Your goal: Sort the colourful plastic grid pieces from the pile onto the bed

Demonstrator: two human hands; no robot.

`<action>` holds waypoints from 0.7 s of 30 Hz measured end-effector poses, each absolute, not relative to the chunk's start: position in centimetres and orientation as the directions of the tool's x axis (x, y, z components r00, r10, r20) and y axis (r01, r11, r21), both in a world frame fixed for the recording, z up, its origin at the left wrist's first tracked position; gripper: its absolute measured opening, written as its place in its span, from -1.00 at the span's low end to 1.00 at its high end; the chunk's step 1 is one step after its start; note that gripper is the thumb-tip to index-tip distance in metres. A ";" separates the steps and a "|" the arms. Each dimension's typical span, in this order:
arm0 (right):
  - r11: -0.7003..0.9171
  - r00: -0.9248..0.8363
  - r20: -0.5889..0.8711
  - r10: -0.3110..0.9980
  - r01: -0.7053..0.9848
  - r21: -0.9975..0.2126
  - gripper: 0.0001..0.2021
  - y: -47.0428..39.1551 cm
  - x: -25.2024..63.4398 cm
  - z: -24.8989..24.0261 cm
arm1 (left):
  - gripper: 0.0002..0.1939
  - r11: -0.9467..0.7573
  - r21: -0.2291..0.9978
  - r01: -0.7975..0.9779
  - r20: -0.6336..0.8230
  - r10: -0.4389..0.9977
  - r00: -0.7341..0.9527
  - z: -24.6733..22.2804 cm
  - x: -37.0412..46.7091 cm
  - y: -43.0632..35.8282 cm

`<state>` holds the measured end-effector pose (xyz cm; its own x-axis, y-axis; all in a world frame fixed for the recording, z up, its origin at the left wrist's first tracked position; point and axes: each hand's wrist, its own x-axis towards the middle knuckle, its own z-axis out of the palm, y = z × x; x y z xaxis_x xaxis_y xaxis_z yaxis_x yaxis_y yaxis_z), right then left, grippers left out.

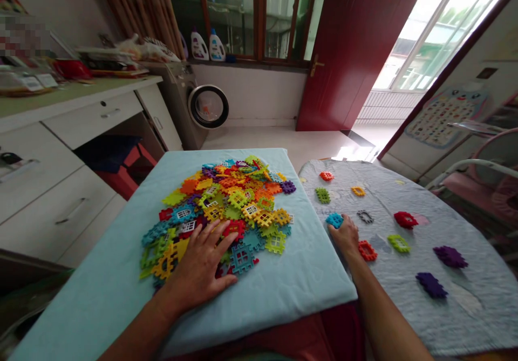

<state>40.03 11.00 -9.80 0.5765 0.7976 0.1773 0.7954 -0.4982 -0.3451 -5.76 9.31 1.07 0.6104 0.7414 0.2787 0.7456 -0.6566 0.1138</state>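
A heap of colourful plastic interlocking building pieces (234, 199) covers the middle of the light blue table. Some are square with window grids, such as a teal window piece (242, 257) at the near side. My left hand (204, 264) rests on the near edge of the heap, fingers spread, gripping nothing I can see. Over on the round table, my right hand (345, 236) has its fingertips closed on a blue interlocking piece (334, 220) at the table's left side. An orange-red piece (367, 250) lies close beside that wrist.
The round table (388, 318) bears separate pieces: green (322, 195), yellow (358, 190), grey (365, 216), red (406, 219), purple (450, 256) and others. It adjoins the blue-covered table (307, 280). Behind stand a washing machine (178, 96) with its door open and a red door (348, 48).
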 end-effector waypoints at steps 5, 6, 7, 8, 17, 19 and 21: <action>-0.517 0.598 0.182 0.781 0.781 -0.351 -0.41 11.2 40.3 -10.3 | -0.29 -0.621 0.150 0.769 0.281 0.773 0.569 0.8 -5.3 9.6; -0.520 0.597 0.169 0.784 0.782 -0.344 -0.40 11.2 40.3 -10.3 | -0.30 -0.618 0.157 0.771 0.280 0.776 0.565 0.9 -5.3 9.6; -0.525 0.596 0.157 0.788 0.782 -0.336 -0.38 11.1 40.3 -10.3 | -0.30 -0.618 0.163 0.769 0.280 0.777 0.564 0.9 -5.2 9.7; -0.535 0.601 0.142 0.786 0.778 -0.330 -0.35 11.1 40.3 -10.1 | -0.30 -0.620 0.168 0.766 0.279 0.776 0.566 1.0 -5.2 9.7; -0.300 0.500 0.272 0.822 0.786 -0.540 -0.37 12.6 38.8 -2.3 | -0.22 -0.643 0.206 0.737 0.310 0.758 0.574 0.5 -5.5 9.7; -0.130 0.379 0.299 0.876 0.782 -0.609 -0.46 13.0 36.3 0.0 | -0.20 -0.649 0.217 0.729 0.321 0.753 0.575 0.4 -5.6 9.7; 0.021 0.264 0.350 0.899 0.771 -0.636 -0.55 13.3 33.1 1.6 | -0.20 -0.653 0.228 0.723 0.334 0.749 0.572 0.4 -5.6 9.7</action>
